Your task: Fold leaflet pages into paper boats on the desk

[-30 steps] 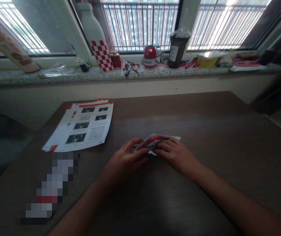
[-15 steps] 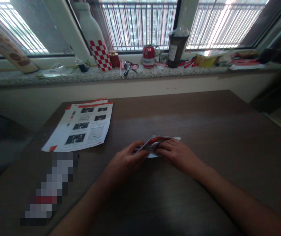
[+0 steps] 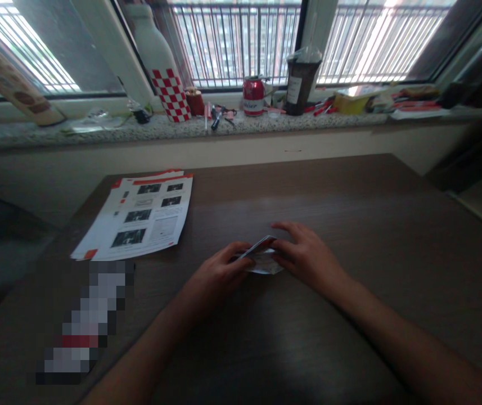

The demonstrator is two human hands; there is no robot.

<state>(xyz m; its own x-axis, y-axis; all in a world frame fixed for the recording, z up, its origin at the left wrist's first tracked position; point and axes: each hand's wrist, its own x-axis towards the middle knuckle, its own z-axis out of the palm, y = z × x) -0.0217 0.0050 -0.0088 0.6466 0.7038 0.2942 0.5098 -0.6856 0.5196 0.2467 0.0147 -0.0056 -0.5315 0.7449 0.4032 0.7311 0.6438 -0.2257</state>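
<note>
A small folded sheet of paper point(image 3: 264, 266), pale with a dark printed flap raised, lies on the brown table between my hands. My left hand point(image 3: 221, 271) grips its left side, thumb in front and fingers behind the tilted flap. At the right end, my right hand point(image 3: 308, 256) has its thumb and a finger closed on the paper near the fold, while another finger is lifted off, pointing left. The fingers hide part of the paper.
Printed sheets point(image 3: 156, 219) lie at the table's back left, above a blurred-out oblong object point(image 3: 93, 320). On the windowsill stand a checkered bottle point(image 3: 169, 93), a red can point(image 3: 253, 97), a dark drink cup point(image 3: 302, 84) and a yellow item point(image 3: 350, 102).
My right hand has shifted slightly right and raised one finger. The paper's right-hand part, which stuck out behind that hand, no longer shows there. My left hand stays in place.
</note>
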